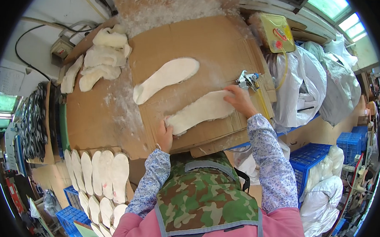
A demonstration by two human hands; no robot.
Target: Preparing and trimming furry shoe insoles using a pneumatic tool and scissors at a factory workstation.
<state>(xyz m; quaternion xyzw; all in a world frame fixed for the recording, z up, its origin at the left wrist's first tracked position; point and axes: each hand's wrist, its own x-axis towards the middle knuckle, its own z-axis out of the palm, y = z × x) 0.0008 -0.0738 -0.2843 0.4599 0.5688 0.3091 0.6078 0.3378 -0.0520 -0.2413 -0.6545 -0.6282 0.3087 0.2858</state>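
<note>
A cream, fuzzy-edged shoe insole lies across the near part of the cardboard-covered table, held at both ends. At its left end the fingers of my left hand pinch the edge. My right hand grips the other end between thumb and fingers. Just beyond lies a second insole, flat on the cardboard and touched by neither hand. Near my right hand, a metal spray gun with a blue fitting rests at the table's right side.
Fluffy fleece insoles are heaped at the far left. Several flat insoles stand in rows by my left elbow. A yellow can with a hose sits at the back right, beside white sacks. A blue crate stands at right.
</note>
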